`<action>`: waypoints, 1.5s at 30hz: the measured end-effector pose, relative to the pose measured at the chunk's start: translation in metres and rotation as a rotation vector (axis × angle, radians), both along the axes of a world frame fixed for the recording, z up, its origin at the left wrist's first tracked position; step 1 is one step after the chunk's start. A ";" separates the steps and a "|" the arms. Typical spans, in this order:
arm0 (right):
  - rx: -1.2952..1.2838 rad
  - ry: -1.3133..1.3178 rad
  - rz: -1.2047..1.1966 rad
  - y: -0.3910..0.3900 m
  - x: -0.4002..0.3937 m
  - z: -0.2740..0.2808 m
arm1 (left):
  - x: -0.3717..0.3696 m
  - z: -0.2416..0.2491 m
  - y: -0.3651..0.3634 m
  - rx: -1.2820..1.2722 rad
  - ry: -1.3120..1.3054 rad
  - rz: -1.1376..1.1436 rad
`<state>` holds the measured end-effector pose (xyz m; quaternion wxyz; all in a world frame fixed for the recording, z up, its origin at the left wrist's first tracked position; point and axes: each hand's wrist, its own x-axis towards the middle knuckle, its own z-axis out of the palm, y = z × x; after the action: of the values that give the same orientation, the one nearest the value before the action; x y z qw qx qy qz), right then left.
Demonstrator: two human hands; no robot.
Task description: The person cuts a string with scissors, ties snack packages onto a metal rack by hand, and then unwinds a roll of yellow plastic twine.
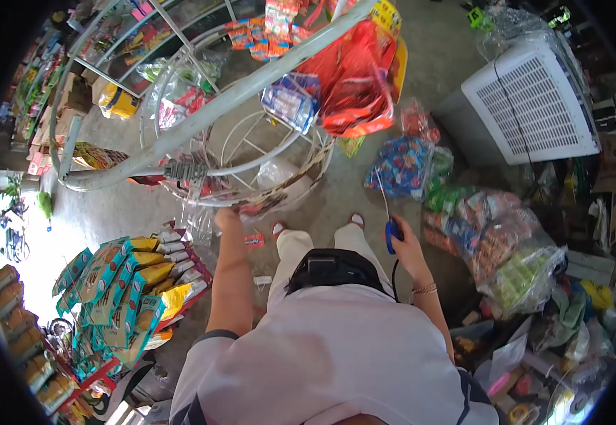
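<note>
My left hand (226, 214) reaches forward and grips the lower ring of a white round wire rack (202, 120), where small snack packets hang. Out to the right, my right hand (406, 244) is closed on a blue-handled tool (391, 234) whose thin metal shaft points up and away from me. A red bag (354, 85) and a blue-white packet (290, 99) hang from the rack's far side. Both my feet (354, 221) stand on the concrete floor just under the rack.
Clear bags full of snack packets (506, 248) lie piled on the floor to the right. A white louvred cooler (531, 106) stands behind them. A low stand of yellow and teal packets (124, 283) sits at my left. Shelves of goods (117, 42) line the far left.
</note>
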<state>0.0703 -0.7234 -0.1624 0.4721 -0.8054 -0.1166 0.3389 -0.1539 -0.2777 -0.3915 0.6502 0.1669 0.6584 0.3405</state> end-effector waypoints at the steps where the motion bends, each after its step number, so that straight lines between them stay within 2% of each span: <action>1: 0.010 0.027 0.005 -0.008 0.009 -0.001 | -0.004 0.030 -0.006 -0.057 -0.068 0.109; 3: 0.008 0.052 0.018 -0.025 0.030 -0.009 | -0.007 0.085 -0.032 -0.009 0.222 -0.531; 4: 0.011 0.065 0.029 -0.029 0.045 -0.012 | -0.004 0.116 -0.048 0.036 0.386 -0.777; 5: 0.035 0.082 0.042 -0.033 0.059 -0.013 | 0.005 0.155 -0.068 -0.025 0.486 -0.983; 6: 0.055 0.105 0.051 -0.038 0.070 -0.013 | 0.018 0.201 -0.088 -0.093 0.487 -1.199; 7: 0.071 0.129 0.056 -0.044 0.081 -0.013 | 0.035 0.254 -0.106 -0.119 0.383 -1.390; 9: 0.126 -0.004 0.113 -0.058 0.107 -0.042 | 0.072 0.349 -0.137 0.211 -0.092 -1.566; 11: 0.142 -0.047 0.175 -0.062 0.131 -0.047 | 0.130 0.405 -0.156 0.554 -0.143 -1.312; 13: 0.113 0.001 0.235 -0.054 0.149 -0.011 | 0.195 0.412 -0.162 1.099 0.117 -0.910; 15: 0.097 -0.011 0.284 -0.048 0.162 0.005 | 0.258 0.415 -0.151 1.529 0.467 -0.704; 17: 0.077 -0.063 0.301 -0.047 0.171 0.002 | 0.319 0.406 -0.134 1.695 0.612 -0.441; 20: 0.162 -0.067 0.294 -0.046 0.173 0.021 | 0.361 0.419 -0.116 1.763 0.590 -0.250; 23: 0.148 -0.071 0.243 -0.057 0.169 0.014 | 0.370 0.439 -0.117 1.677 0.706 -0.379; 26: 0.146 -0.067 0.189 -0.075 0.160 -0.015 | 0.382 0.441 -0.105 1.681 0.591 -0.378; 27: 0.143 -0.054 0.163 -0.078 0.156 -0.019 | 0.382 0.447 -0.103 1.525 0.648 -0.537; 31: 0.148 0.002 0.098 -0.082 0.142 -0.018 | 0.401 0.445 -0.085 1.667 0.545 -0.438; 34: 0.083 0.027 0.089 -0.063 0.141 -0.004 | 0.402 0.443 -0.075 1.668 0.503 -0.494; 35: 0.042 0.032 0.091 -0.057 0.142 -0.002 | 0.397 0.449 -0.077 1.605 0.491 -0.580; 38: 0.067 -0.050 0.116 -0.041 0.146 -0.008 | 0.376 0.450 -0.085 1.667 0.588 -0.690; 40: 0.017 -0.091 0.151 -0.029 0.148 -0.001 | 0.335 0.441 -0.119 1.986 0.937 -0.541; 42: 0.059 -0.053 0.101 -0.023 0.152 0.005 | 0.261 0.478 -0.155 1.896 0.465 -1.248; 43: 0.126 0.009 0.036 -0.023 0.154 0.007 | 0.234 0.490 -0.160 1.935 0.201 -1.431; 44: 0.193 0.069 -0.036 -0.024 0.156 0.010 | 0.211 0.512 -0.158 2.127 -0.003 -1.460; 45: 0.241 0.087 -0.098 -0.024 0.159 0.015 | 0.183 0.517 -0.175 2.050 0.125 -1.053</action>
<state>0.2294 -0.7477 -0.1470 0.5860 -0.7321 -0.0968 0.3335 0.0296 -0.4524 0.1259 0.2368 0.8872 -0.0475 0.3930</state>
